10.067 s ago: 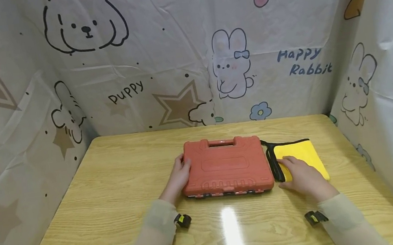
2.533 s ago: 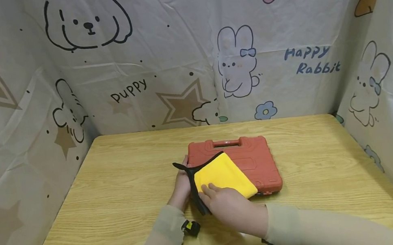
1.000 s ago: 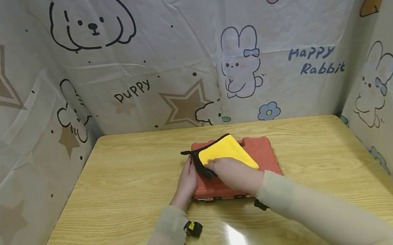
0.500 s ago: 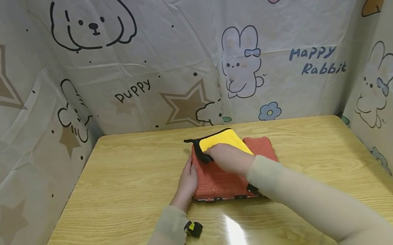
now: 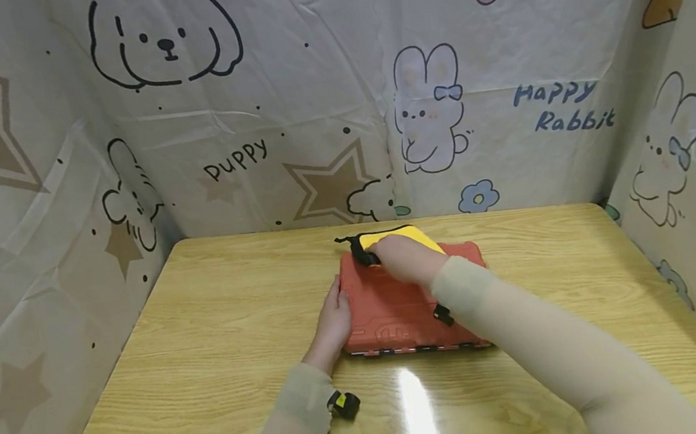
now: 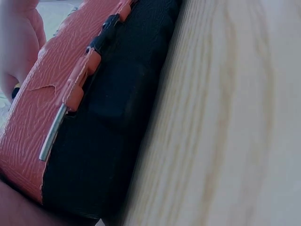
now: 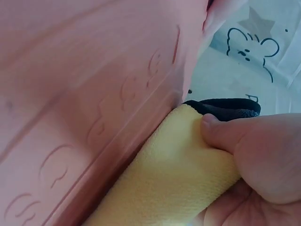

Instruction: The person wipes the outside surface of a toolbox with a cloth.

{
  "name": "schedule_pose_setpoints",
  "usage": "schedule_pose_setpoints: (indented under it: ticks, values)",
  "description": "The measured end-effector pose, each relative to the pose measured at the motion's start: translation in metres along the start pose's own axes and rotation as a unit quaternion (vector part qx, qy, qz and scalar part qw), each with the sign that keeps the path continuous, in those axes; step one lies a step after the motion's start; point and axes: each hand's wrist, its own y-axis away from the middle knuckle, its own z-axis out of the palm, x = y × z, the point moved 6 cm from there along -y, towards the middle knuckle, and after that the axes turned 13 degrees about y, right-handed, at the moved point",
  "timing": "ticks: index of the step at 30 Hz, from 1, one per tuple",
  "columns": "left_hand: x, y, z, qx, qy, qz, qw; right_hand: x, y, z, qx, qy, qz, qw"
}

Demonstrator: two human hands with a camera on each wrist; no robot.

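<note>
A red plastic tool case (image 5: 385,306) with a black lower half lies on the table, its hinged long side toward me. My left hand (image 5: 332,320) holds its left edge, thumb at the lid's side; the other fingers are mostly hidden. In the right wrist view my right hand (image 7: 268,160) pinches a folded yellow cloth (image 7: 164,165) with black edging, thumb on top. That cloth touches the case's far long side. From the head view, my right hand (image 5: 406,257) and forearm cover part of the lid and the case's carrying handle.
The wood-grain table (image 5: 217,320) extends on both sides of the case. A printed fabric curtain (image 5: 308,106) encloses the table at the back and both sides. Small black cameras sit on the wrists, the left one (image 5: 345,404) just above the table.
My right hand has picked up the cloth from the right of the case and carried it across the lid, from the near left toward the far edge. The left hand stays at the case.
</note>
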Motion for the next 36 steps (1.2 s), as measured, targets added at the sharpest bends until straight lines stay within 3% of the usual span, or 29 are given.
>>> schedule_pose_setpoints:
  ticks: [10,17,23,31,36]
  values:
    - [0.002,0.002,0.001,0.001,0.004,-0.003,1.0000,0.009,-0.006,0.005,0.007,-0.033,0.010,0.999]
    - [0.002,0.002,0.001,0.014,0.008,-0.003,0.9999,0.003,0.002,0.006,0.020,0.006,-0.013,1.000]
    - [0.001,0.001,0.001,0.018,0.012,-0.001,0.9998,-0.002,0.014,0.005,0.020,0.009,-0.020,1.000]
    - [0.001,0.000,0.001,0.016,0.010,-0.009,0.9998,-0.015,0.041,0.014,0.006,0.094,-0.040,0.995]
    - [0.001,0.001,0.002,0.012,0.013,-0.008,0.9998,-0.027,0.059,0.019,0.009,0.106,-0.044,0.993]
